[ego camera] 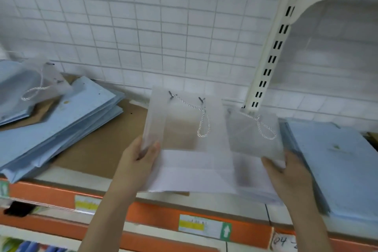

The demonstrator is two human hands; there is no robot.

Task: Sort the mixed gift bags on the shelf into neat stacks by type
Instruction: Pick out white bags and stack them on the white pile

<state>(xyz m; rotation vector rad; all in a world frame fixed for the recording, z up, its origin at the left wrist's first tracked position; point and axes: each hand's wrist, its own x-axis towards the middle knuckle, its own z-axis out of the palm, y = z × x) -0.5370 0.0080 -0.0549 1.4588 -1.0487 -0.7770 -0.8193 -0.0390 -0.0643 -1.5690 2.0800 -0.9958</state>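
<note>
Nearest: two bare forearms, reaching up from bottom edge to the shelf (86,166).

Shelf – white deck w/ orange front lip, brown cardboard sheet (106,145) lying on it. White wire-grid back panel (143,26) behind; slotted white upright (272,55) at R.

Blue bags, L stack (61,127) – flat, fanned unevenly, overhanging front lip at L.

Blue bags, R stack (343,161) – flat, fairly square, just beside R hand.

Blue bags, far-L pile (14,92) – partly cut off by frame; one frosted bag (47,82) w/ white cord loop lies on top.

Clear frosted bags, centre bunch (204,161) – translucent, twisted white cord handles; lower edges rest on shelf front, tops tilted up toward the back panel. A 2nd frosted bag (253,135) offset to R within the bunch. Exact count: cannot tell, blurred.

L hand (137,161) – grips L edge of bunch; thumb on front face, fingers curled round behind.

R hand (286,174) – holds lower R corner of bunch; thumb on front face, other fingers hidden behind, cannot tell spread.

Price labels (204,226) – yellow/white w/ green arrow, on orange lip. Handwritten tag (284,241) at R, text partly cut off.
</note>
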